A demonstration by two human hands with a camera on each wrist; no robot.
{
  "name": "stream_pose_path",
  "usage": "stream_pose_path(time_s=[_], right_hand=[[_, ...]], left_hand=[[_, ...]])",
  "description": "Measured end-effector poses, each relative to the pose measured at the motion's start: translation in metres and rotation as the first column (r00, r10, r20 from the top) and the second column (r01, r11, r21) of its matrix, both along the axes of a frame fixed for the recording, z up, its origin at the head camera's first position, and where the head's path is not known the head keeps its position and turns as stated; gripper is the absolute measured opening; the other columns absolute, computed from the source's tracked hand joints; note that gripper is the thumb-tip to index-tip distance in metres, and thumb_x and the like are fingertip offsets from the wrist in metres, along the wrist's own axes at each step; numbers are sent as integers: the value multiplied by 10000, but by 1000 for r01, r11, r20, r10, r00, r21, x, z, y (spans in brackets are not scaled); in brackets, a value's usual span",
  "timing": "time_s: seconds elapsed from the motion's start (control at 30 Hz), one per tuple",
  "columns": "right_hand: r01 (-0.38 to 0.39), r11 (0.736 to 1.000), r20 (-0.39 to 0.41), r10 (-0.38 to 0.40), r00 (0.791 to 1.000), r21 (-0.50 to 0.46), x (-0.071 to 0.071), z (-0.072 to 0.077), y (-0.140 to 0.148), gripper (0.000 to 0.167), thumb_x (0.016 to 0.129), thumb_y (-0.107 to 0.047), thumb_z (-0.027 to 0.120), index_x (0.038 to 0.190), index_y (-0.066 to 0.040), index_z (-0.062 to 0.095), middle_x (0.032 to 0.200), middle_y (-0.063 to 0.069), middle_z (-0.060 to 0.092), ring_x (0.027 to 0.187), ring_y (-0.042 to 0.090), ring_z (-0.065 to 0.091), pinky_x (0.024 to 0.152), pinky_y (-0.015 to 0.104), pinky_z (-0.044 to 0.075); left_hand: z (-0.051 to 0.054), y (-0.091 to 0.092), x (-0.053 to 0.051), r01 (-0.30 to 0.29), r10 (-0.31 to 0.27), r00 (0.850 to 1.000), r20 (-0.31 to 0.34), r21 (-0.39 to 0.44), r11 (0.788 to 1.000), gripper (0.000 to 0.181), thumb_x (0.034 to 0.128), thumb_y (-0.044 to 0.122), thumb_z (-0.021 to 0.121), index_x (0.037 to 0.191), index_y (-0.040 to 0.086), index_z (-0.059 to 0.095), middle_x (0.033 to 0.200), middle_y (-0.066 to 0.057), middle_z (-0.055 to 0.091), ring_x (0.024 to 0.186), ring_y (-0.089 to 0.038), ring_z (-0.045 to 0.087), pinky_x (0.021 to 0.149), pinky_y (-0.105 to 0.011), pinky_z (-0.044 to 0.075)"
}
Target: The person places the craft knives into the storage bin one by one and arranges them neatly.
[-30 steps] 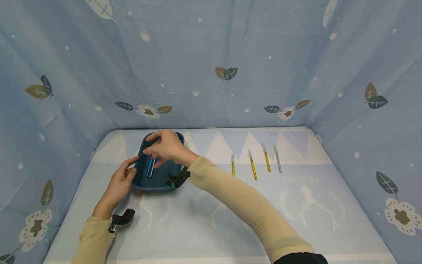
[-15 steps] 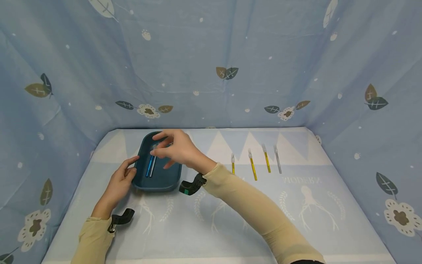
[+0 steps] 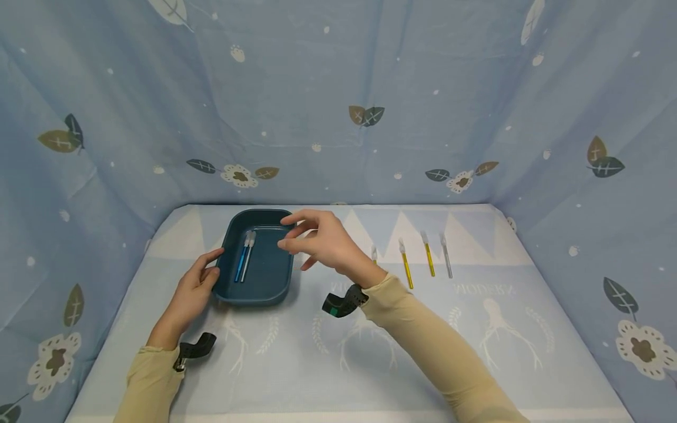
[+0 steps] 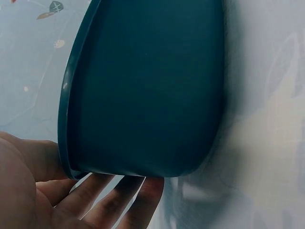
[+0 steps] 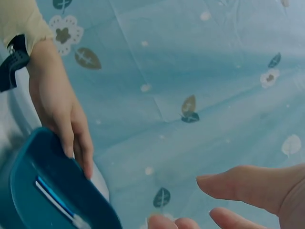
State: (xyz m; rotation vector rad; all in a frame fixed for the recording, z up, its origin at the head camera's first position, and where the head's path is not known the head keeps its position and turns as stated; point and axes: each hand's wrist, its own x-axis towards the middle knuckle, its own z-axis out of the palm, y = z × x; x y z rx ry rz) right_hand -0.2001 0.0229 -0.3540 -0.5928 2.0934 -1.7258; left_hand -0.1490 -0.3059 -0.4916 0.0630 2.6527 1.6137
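Fingers of my left hand (image 3: 187, 296) lie straight against the left side of a dark blue-green tray (image 3: 271, 275); the left wrist view has them along its outer wall (image 4: 147, 95). Inside the tray, a blue craft knife (image 3: 240, 264) and a silver craft knife (image 3: 247, 259) with clear caps lie side by side. My right hand (image 3: 332, 244) hovers just right of the tray, holding nothing, with thumb and fingers apart. Both knives show partly in the right wrist view, below the left hand (image 5: 57, 100).
Right of the right hand lie yellow craft knives (image 3: 406, 269) and one silver craft knife (image 3: 446, 259), all capped and spaced apart. The hand and wrist partly hide the leftmost yellow one. Patterned blue curtains (image 3: 338, 88) enclose the table (image 3: 296, 364) at the back and sides.
My right hand has moved right, from over the tray to beside its right edge, uncovering the two knives inside. The left hand has stayed at the tray's side.
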Motion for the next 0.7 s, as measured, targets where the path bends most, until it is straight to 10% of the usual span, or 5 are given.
stream_pose_path(time_s=[0.7], right_hand=[[188, 980, 53, -192, 980, 69, -7, -36, 96, 430, 962, -86, 847, 1378, -101, 742, 1079, 171, 772, 965, 383, 742, 670, 498, 650]], left_hand=[[2, 0, 2, -12, 12, 1000, 10, -22, 1000, 555, 1206, 128, 417, 1739, 83, 268, 1700, -337, 330, 1530, -540, 372, 1172, -757, 295]])
